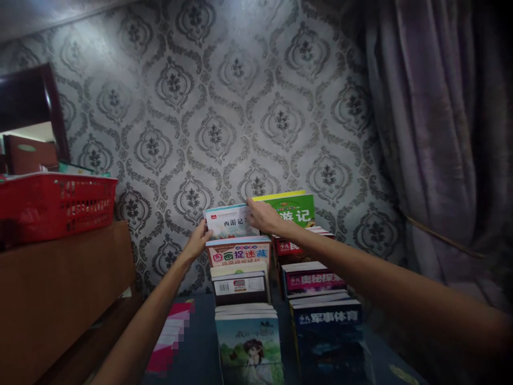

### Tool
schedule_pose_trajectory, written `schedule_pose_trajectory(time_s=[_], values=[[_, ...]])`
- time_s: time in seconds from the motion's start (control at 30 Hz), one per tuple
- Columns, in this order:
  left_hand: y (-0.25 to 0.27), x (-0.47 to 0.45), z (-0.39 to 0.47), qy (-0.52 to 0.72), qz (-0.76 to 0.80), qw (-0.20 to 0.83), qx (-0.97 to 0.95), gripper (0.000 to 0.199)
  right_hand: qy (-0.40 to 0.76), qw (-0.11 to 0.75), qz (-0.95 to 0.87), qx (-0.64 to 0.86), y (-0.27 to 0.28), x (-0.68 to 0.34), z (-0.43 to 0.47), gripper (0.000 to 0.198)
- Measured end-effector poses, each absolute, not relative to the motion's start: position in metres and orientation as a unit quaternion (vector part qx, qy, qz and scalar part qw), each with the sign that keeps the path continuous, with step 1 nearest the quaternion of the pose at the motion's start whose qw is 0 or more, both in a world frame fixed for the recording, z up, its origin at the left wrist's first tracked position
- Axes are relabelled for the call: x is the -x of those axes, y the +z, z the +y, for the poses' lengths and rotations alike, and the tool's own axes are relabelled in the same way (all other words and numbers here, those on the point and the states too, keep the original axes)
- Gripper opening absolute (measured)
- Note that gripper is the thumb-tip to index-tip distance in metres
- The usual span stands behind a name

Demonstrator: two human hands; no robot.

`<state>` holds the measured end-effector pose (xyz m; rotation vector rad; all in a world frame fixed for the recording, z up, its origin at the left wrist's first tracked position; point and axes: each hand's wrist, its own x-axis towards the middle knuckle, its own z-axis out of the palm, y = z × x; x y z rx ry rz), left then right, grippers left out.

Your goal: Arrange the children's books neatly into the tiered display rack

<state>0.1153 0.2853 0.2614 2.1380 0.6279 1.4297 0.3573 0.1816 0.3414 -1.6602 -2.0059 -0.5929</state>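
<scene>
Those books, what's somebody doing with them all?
A person has both hands on a white book at the back of the left row: the left hand at its left edge, the right hand at its right. The green book is partly hidden behind the right hand and arm. More books stand in two rows, with a dark blue book at the front of the right one.

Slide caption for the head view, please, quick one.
Left hand and right hand hold a pale 西游记 book behind a row of books, before damask wallpaper.
</scene>
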Motion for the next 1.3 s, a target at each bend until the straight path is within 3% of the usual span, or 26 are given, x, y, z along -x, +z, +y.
schedule_pose_trajectory(time_s=[0.53,0.7,0.87,1.3], values=[[0.261,-0.122,0.263,0.541,0.216,0.322,-0.747,0.06,-0.214,0.264,-0.749,0.569,0.335,-0.361,0.187,0.035],[0.252,-0.125,0.25,0.499,0.225,0.365,-0.753,0.062,-0.211,0.337,-0.747,0.533,0.321,-0.393,0.176,0.041],[0.244,-0.125,0.246,0.485,0.237,0.369,-0.757,0.063,-0.229,0.393,-0.673,0.584,0.313,-0.454,0.159,0.034],[0.242,-0.127,0.241,0.491,0.238,0.339,-0.767,0.058,-0.238,0.356,-0.632,0.646,0.312,-0.489,0.164,0.059]])
